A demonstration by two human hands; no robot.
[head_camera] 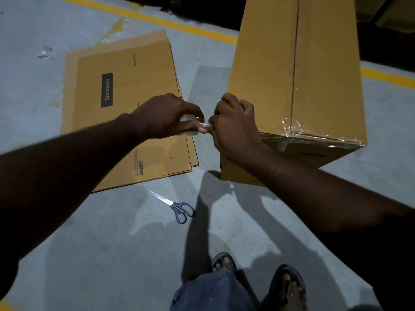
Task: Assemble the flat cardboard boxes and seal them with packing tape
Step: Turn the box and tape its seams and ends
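A tall assembled cardboard box [265, 70] stands on the floor at the right, clear tape running along its top seam and over its near edge. A stack of flat cardboard boxes [125, 90] with a dark label lies on the floor at the left. My left hand [161, 115] grips a roll of clear packing tape [189, 125] in the air between the two. My right hand [233, 126] pinches the loose tape end beside the roll, just in front of the box's near left corner.
Blue-handled scissors [177, 207] lie on the grey concrete floor [101, 243] below my hands. Yellow painted lines [157, 20] cross the floor behind the boxes. My sandalled feet [289, 286] are at the bottom edge. A scrap of tape [45, 52] lies at the far left.
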